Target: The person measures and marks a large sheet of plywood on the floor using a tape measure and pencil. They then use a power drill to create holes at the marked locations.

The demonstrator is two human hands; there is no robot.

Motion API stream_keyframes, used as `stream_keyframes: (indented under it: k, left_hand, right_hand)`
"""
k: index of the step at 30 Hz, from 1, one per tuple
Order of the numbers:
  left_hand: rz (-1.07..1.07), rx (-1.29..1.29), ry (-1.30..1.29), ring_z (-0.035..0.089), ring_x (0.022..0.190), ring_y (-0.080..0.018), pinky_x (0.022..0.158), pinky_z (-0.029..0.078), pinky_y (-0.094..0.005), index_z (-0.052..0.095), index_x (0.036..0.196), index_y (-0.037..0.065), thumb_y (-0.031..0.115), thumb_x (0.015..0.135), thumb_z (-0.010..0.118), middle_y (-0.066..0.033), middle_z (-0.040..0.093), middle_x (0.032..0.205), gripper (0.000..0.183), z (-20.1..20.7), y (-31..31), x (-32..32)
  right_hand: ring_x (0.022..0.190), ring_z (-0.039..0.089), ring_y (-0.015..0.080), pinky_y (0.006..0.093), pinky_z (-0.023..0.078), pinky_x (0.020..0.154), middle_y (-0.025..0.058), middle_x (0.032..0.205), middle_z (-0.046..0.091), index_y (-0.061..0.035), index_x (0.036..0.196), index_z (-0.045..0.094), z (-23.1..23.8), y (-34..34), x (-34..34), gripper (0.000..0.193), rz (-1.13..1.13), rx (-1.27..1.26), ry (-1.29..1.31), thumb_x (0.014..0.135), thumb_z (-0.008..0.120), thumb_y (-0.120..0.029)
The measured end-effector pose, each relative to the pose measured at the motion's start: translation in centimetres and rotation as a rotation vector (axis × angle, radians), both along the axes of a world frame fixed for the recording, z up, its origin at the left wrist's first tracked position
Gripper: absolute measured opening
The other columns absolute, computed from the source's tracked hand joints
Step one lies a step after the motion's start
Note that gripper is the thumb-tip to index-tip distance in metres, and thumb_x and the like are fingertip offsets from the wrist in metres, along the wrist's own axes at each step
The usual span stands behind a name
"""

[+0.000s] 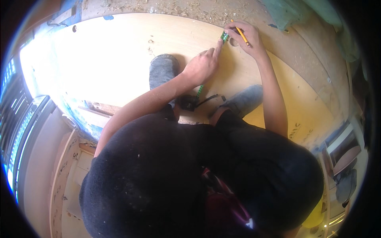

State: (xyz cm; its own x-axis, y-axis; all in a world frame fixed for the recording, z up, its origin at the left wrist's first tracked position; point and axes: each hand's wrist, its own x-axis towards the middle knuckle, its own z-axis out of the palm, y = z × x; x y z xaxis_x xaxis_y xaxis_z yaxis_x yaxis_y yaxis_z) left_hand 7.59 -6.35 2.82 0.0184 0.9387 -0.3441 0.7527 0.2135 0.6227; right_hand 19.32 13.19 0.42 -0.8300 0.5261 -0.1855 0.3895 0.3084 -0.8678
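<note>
A long pale wooden board (pixel 131 35) lies beneath my hands and feet. My left hand (pixel 201 66) is closed over a green tape measure blade (pixel 200 92), its index finger stretched along the blade toward the board's far edge. The dark tape measure case (pixel 187 103) rests between my feet, with a black strap beside it. My right hand (pixel 248 35) holds a yellow pencil (pixel 241 35) slanted between its fingers. Its thumb and fingertips touch the green blade end (pixel 224 36), close to a round hole (pixel 234 41) in the board.
My grey shoes (pixel 163 71) press on the board. Wood shavings (pixel 194 5) litter the surface beyond its far edge. Green cloth (pixel 283 14) hangs at the far right. An open wooden frame (pixel 59 178) stands at the left, and something yellow (pixel 314 216) shows at the lower right.
</note>
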Motion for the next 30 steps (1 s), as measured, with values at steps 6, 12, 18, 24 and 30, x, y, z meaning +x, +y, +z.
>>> stream_keyframes:
  k: [6, 12, 18, 24, 30]
  left_hand:
    - [0.003, -0.037, -0.035, 0.07, 0.088, -0.0371, 0.079, 0.059, -0.0416, 0.013, 0.154, -0.012, 0.01, 0.089, 0.053, -0.0242, 0.064, 0.099, 0.079, 0.2, 0.5, 0.0]
    - [0.003, -0.025, -0.033, 0.07, 0.086, -0.0367, 0.078, 0.06, -0.0413, 0.012, 0.155, -0.012, 0.009, 0.089, 0.053, -0.0238, 0.064, 0.098, 0.08, 0.1, 0.5, 0.1]
    - [0.037, -0.022, -0.047, 0.068, 0.081, -0.041, 0.077, 0.058, -0.0465, 0.015, 0.155, -0.008, 0.009, 0.089, 0.055, -0.0256, 0.063, 0.095, 0.079, -0.1, 0.1, -0.1]
    - [0.036, 0.032, -0.075, 0.068, 0.081, -0.0415, 0.076, 0.058, -0.0469, 0.017, 0.154, -0.01, 0.009, 0.088, 0.056, -0.0262, 0.063, 0.094, 0.079, -0.4, 0.3, 0.2]
    - [0.035, -0.017, -0.059, 0.068, 0.084, -0.0419, 0.079, 0.058, -0.047, 0.016, 0.154, -0.01, 0.01, 0.089, 0.056, -0.0266, 0.064, 0.097, 0.079, -0.5, 0.3, 0.3]
  right_hand:
    - [0.081, 0.066, 0.0194, 0.0307, 0.051, 0.074, 0.0097, 0.089, 0.069, 0.0007, 0.097, 0.071, 0.4, 0.4, 0.2, 0.016, 0.022, 0.005, -0.023, 0.09, 0.071, -0.014]
    - [0.084, 0.067, 0.0171, 0.0292, 0.051, 0.076, 0.0092, 0.092, 0.07, 0.0019, 0.098, 0.071, 0.6, 0.3, 0.1, 0.016, 0.017, 0.006, -0.037, 0.09, 0.071, -0.012]
    - [0.084, 0.067, 0.0169, 0.0293, 0.051, 0.077, 0.0096, 0.092, 0.07, 0.0015, 0.098, 0.071, 0.1, 0.2, -0.4, 0.017, 0.038, -0.013, -0.018, 0.091, 0.071, -0.013]
    - [0.087, 0.066, 0.0153, 0.0289, 0.052, 0.081, 0.0072, 0.099, 0.072, 0.0008, 0.102, 0.071, 0.1, 0.4, 0.3, 0.019, -0.031, -0.104, -0.014, 0.096, 0.066, -0.017]
    - [0.095, 0.066, 0.0152, 0.0291, 0.053, 0.087, 0.0112, 0.105, 0.073, 0.0018, 0.116, 0.065, 0.2, -0.5, 1.1, 0.027, -0.379, -0.279, 0.103, 0.103, 0.059, -0.021]
